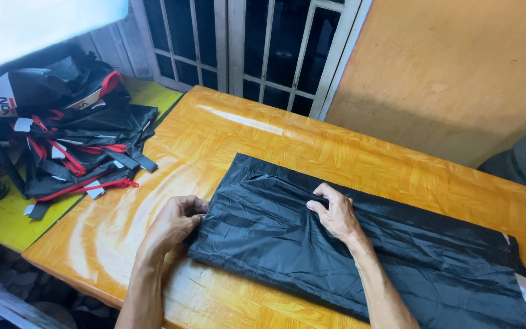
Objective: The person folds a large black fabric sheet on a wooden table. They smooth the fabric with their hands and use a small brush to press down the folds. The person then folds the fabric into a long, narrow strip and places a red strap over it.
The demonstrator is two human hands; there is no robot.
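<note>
Pinching black fabric (312, 244) edge with my left hand (175, 222) | right hand (334, 213) gripping a fold | wooden table (226, 140) underneath

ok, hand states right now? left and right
Left hand: closed, pinching the left edge of the folded black fabric.
Right hand: fingers curled, pinching a fold on top of the same fabric.

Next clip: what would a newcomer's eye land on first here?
A long folded sheet of shiny black fabric lies across the glossy orange wooden table, with the left hand pinching its near end and the right hand pressing a fold. At far left, a heap of black and red strapped bags sits on a yellow surface.
</note>
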